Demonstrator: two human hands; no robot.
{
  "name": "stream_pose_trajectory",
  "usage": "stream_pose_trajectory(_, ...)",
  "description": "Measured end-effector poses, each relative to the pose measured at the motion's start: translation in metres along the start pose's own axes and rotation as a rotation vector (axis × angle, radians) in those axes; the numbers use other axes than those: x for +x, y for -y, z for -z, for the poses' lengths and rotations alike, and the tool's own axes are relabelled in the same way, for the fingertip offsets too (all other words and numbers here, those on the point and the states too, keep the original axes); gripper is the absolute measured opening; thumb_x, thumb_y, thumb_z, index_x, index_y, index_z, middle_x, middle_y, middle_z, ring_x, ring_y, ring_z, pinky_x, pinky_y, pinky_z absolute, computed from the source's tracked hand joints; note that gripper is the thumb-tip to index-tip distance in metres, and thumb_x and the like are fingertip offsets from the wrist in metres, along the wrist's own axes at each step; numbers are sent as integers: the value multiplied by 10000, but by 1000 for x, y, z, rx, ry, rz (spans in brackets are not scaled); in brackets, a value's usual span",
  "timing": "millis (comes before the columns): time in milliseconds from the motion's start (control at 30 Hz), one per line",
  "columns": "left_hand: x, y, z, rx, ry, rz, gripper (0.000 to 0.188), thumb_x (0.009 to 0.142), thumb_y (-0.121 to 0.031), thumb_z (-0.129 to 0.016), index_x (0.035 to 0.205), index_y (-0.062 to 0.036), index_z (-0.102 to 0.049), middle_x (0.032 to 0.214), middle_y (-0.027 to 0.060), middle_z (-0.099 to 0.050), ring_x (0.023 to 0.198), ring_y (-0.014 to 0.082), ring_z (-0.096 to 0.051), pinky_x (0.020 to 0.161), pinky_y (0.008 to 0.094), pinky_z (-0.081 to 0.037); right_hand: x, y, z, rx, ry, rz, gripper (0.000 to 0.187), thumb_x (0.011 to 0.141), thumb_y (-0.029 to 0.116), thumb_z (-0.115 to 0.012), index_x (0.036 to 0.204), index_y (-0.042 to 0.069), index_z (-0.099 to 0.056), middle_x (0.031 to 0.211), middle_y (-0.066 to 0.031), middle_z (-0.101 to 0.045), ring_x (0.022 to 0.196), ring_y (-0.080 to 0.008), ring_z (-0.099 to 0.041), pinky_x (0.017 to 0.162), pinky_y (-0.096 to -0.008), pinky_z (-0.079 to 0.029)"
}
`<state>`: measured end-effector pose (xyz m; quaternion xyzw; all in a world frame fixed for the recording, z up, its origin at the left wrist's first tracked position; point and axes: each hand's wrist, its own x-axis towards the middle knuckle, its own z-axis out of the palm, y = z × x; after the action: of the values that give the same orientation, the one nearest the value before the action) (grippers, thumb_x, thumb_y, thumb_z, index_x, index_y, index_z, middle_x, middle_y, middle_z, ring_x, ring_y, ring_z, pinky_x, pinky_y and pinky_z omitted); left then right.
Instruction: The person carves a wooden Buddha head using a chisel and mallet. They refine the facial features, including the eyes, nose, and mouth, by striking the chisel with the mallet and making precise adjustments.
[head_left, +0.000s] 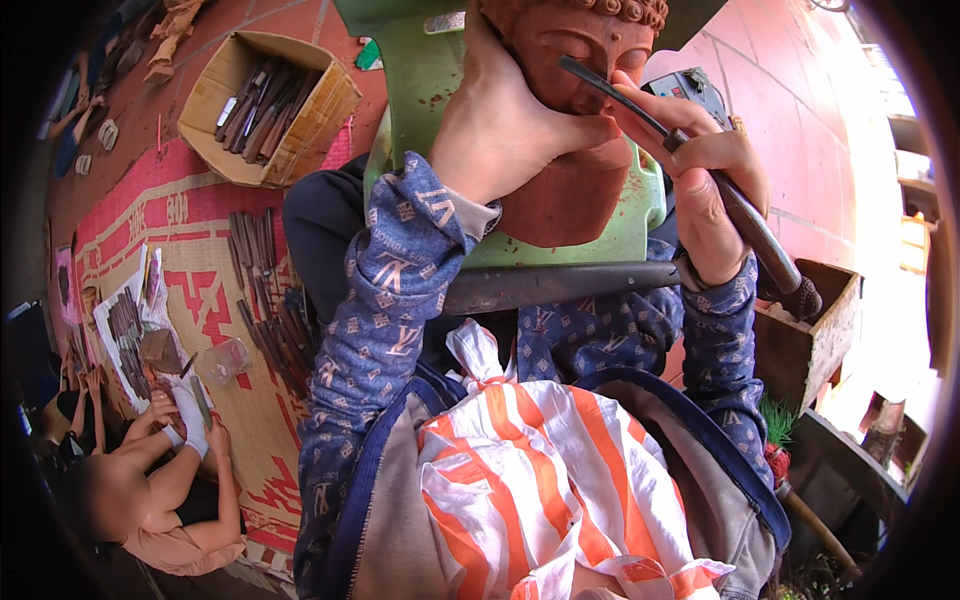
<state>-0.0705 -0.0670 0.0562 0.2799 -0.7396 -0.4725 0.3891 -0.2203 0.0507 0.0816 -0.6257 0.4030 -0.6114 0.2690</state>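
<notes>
A reddish-brown carved wooden Buddha head (575, 45) with curled hair lies on a green plastic seat (408, 95) in front of me. My left hand (505, 125) clasps it from the left, thumb across the chin and part of the fingers hidden behind it. The uncarved block (565, 205) below the chin points toward me. In my right hand (712, 175) is a carving chisel with a dark wooden handle (745, 225). Its metal blade reaches left across the face, close to the nose and eye; whether the edge touches the wood cannot be told.
A cardboard box (335, 100) of wooden-handled tools stands at left. More chisels (265, 300) lie on a red-and-tan mat (185, 290), where another person (190, 490) sits holding a blade. At right is a wooden box (835, 330). A striped cloth (540, 450) covers my front.
</notes>
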Motion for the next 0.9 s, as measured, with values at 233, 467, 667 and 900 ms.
stream_pose_trajectory(233,-2,-4,1,30,5,41,1198,597,-237,-872,1356,144,-27,1238,299,-478,1133,366,-544,915,387,-474,2,-4,2,-29,28,6,248,893,239,-630,872,2,-562,1164,-296,-590,952,-252,-630,797,-331,-494)
stream_pose_trajectory(467,-2,-2,1,35,-1,39,1192,594,-230,-867,1354,145,-29,1215,303,-498,1109,373,-564,894,385,-490,1,1,-2,-49,23,-28,235,891,224,-625,868,-3,-571,1170,-283,-593,1006,-289,-629,836,-343,-493)
stream_pose_trajectory(667,-2,-9,3,40,17,157,1188,585,-251,-863,1342,155,-43,1167,317,-528,1056,393,-595,847,399,-511,-3,0,-4,-124,12,44,202,898,194,-606,866,-4,-579,1171,-273,-592,1017,-291,-620,851,-348,-493)
stream_pose_trajectory(900,-2,-12,3,75,6,123,1193,585,-264,-865,1341,155,-43,1169,321,-524,1054,400,-594,844,398,-511,-2,4,-11,-165,1,46,189,887,175,-630,894,-9,-586,1152,-269,-604,990,-282,-634,852,-358,-495)
